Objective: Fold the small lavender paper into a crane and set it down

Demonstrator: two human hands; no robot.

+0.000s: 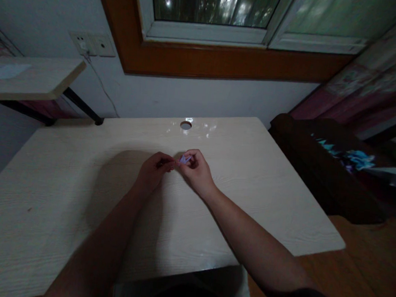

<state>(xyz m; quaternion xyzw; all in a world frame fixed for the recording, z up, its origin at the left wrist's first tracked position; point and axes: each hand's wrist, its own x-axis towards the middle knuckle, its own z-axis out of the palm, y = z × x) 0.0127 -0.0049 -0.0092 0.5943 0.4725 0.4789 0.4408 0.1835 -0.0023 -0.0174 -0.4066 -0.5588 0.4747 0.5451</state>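
Observation:
My left hand (156,169) and my right hand (196,170) meet over the middle of a pale wooden desk (58,192). Both are curled in a pinch around a small folded piece of light purple paper (184,159). The paper sticks out between the fingertips, mostly on the right hand's side. Both forearms reach in from the lower edge of the view. The paper's exact shape is too small to make out.
A round cable hole (185,125) sits near the desk's far edge. A window (213,11) with a wooden frame is behind it. A shelf (31,78) juts out at left. At right a dark box (338,170) holds several small blue and purple folded papers (353,158).

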